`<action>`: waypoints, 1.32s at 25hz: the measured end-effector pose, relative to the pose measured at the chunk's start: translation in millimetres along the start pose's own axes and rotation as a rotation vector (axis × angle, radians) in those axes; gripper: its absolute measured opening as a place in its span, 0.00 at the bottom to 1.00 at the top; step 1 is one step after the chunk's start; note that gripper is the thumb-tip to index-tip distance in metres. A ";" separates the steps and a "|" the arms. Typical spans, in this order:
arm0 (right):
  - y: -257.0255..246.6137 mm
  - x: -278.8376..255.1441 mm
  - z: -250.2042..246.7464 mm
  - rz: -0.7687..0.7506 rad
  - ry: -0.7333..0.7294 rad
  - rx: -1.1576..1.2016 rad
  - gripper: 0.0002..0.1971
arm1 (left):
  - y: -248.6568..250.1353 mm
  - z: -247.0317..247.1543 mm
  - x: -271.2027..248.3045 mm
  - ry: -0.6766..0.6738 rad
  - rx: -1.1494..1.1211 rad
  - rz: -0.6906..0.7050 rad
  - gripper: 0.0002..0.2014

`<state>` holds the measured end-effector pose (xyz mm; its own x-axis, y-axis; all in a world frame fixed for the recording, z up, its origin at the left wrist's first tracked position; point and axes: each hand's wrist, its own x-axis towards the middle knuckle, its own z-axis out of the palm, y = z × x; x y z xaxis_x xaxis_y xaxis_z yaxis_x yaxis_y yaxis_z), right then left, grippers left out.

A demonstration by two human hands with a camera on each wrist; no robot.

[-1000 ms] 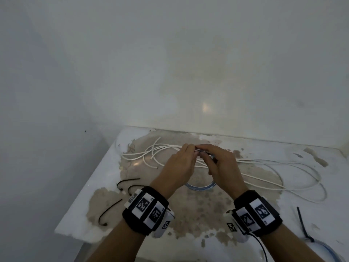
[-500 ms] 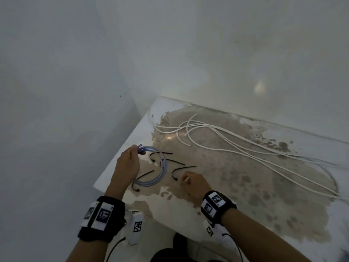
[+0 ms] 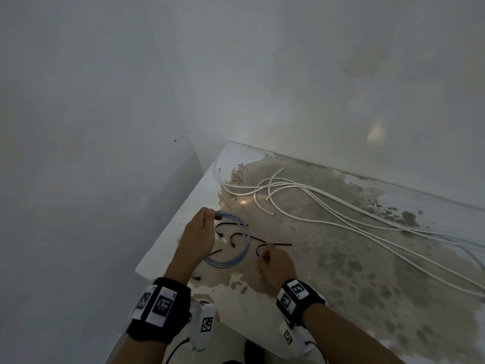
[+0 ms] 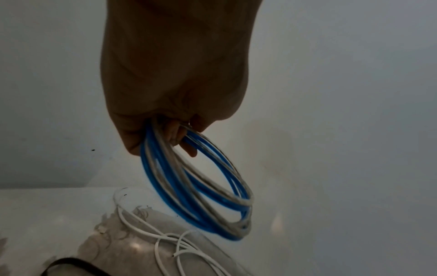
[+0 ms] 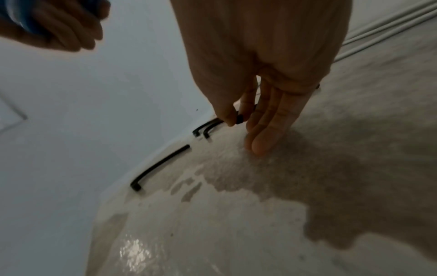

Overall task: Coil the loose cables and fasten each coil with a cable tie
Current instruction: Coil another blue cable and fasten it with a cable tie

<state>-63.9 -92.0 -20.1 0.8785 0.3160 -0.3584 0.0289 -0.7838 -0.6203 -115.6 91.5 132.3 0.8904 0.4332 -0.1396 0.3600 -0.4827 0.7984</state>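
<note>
My left hand [image 3: 210, 216] grips a small coil of blue and clear cable [image 3: 242, 248] by its top and holds it just above the table's left end; in the left wrist view the coil [image 4: 201, 190] hangs from the curled fingers [image 4: 175, 138]. Right of the coil, my right hand [image 3: 263, 254] is down on the table. Its thumb and forefinger pinch the head of a black cable tie [image 5: 240, 118], while the other fingers [image 5: 262, 143] stretch to the surface. That tie's tail [image 3: 280, 244] lies flat on the table.
Several more black cable ties [image 3: 223, 227] lie under and around the coil. Long loose white cables [image 3: 315, 203] sprawl across the far and right side of the stained white table [image 3: 341, 285]. Walls stand close behind and to the left; the table's left edge [image 3: 168, 232] is near my left hand.
My hands have parted: the left carried the coil left over the ties, while the right let go of it, dropped to the table and took a tie's head.
</note>
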 end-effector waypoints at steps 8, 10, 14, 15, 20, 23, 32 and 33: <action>51.9 -72.9 -158.8 0.000 0.212 0.639 0.06 | 63.9 68.7 6.0 -0.136 -0.037 0.219 0.19; 55.7 -100.3 -202.5 -0.047 0.232 0.662 0.08 | 86.1 91.9 4.7 -0.151 -0.045 0.287 0.19; 53.2 -163.6 -273.0 -0.124 0.136 0.637 0.11 | 125.4 135.8 -2.4 -0.220 -0.065 0.439 0.17; 50.7 -177.4 -285.8 -0.141 0.097 0.624 0.10 | 133.1 145.4 -4.7 -0.244 -0.047 0.469 0.17; 56.3 -210.6 -320.9 -0.161 -0.068 0.523 0.18 | 169.7 189.3 -31.2 -0.375 0.022 0.610 0.16; 64.8 -207.9 -322.1 -0.172 -0.124 0.433 0.18 | 187.7 208.7 -50.4 -0.430 0.038 0.678 0.16; 92.1 -196.8 -323.9 -0.254 0.515 0.313 0.09 | 209.8 240.1 -89.6 -0.493 -0.048 0.752 0.12; 93.4 -196.7 -322.6 -0.264 0.556 0.329 0.09 | 212.5 241.9 -90.7 -0.491 -0.078 0.741 0.13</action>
<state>-80.1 -399.8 217.5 0.9782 0.0842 0.1896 0.2064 -0.4879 -0.8482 -52.5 -234.5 173.0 0.9123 -0.3532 0.2074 -0.3596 -0.4483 0.8184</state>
